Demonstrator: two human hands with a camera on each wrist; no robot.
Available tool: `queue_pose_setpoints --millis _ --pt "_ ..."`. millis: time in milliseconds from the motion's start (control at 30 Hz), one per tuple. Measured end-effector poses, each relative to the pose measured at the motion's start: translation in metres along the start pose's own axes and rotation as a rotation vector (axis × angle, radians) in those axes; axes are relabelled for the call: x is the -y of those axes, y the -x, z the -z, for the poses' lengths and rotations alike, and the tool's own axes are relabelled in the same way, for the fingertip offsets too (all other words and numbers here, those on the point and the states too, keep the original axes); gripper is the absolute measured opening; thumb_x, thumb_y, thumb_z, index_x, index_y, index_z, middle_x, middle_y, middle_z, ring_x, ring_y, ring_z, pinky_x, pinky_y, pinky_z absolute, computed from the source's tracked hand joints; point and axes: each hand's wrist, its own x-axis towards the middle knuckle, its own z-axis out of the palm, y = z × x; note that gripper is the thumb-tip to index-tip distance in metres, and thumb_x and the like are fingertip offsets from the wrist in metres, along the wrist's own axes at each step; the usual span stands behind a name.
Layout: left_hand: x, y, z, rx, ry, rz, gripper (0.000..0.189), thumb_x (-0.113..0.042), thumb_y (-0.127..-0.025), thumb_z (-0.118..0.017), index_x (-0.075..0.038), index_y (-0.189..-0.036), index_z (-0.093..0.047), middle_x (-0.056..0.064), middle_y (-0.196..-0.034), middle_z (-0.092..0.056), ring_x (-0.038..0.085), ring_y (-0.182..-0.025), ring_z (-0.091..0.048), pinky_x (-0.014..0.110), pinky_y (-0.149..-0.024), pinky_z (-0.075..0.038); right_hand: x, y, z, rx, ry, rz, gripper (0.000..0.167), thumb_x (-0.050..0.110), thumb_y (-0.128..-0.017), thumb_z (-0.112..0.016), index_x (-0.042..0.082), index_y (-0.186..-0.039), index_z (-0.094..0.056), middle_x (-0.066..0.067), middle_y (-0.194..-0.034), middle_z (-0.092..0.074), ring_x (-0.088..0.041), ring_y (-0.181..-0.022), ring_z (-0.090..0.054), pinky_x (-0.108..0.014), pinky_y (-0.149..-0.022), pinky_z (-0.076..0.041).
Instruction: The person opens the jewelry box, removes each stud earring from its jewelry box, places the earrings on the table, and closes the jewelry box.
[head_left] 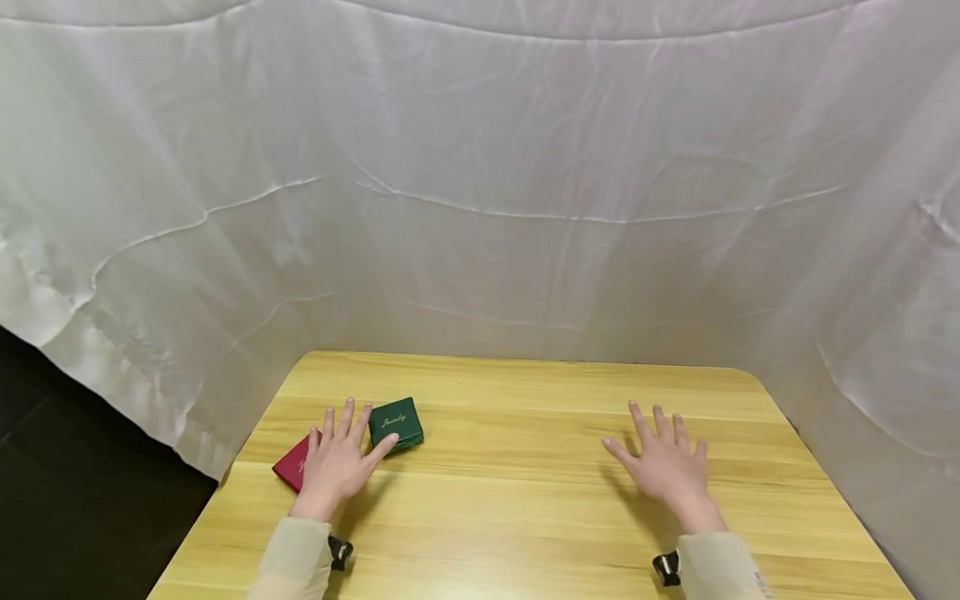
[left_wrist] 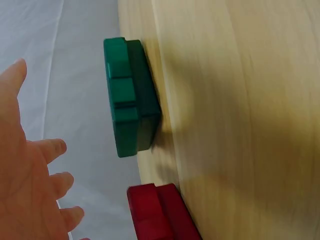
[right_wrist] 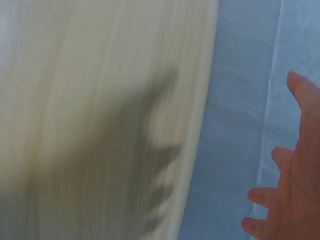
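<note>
My left hand [head_left: 339, 463] is held above the left part of the table with its fingers spread, gripping nothing. Beyond its thumb lies a dark green jewelry box [head_left: 397, 423] with gold lettering on the lid. A red box [head_left: 294, 463] of similar make is partly hidden behind that hand. The left wrist view shows the green box [left_wrist: 122, 97] and the red box [left_wrist: 160, 212] from the side, both apart from the fingers. Over on the right, my right hand [head_left: 667, 467] hovers with spread fingers and holds nothing; its shadow falls on the wood in the right wrist view.
The light wooden table [head_left: 525, 475] has rounded far corners. A pale satin curtain [head_left: 480, 183] hangs close behind it and along both sides. At the lower left, past the curtain's hem, a dark floor [head_left: 82, 492] shows. Each wrist wears a black strap.
</note>
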Motion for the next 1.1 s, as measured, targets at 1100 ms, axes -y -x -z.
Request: queue_pose_setpoints --millis 1100 --pt "-0.031 -0.008 -0.015 0.007 0.304 0.140 0.063 -0.035 -0.104 -0.045 0.000 -0.153 -0.024 0.037 -0.147 -0.027 0.055 -0.129 -0.036 0.065 -0.103 -0.032 0.147 -0.018 -0.060 0.169 -0.230 0.368 0.064 0.055 -0.099 -0.045 0.024 -0.154 -0.035 -0.018 -0.153 -0.034 -0.044 -0.136 -0.034 -0.069 -0.099 -0.033"
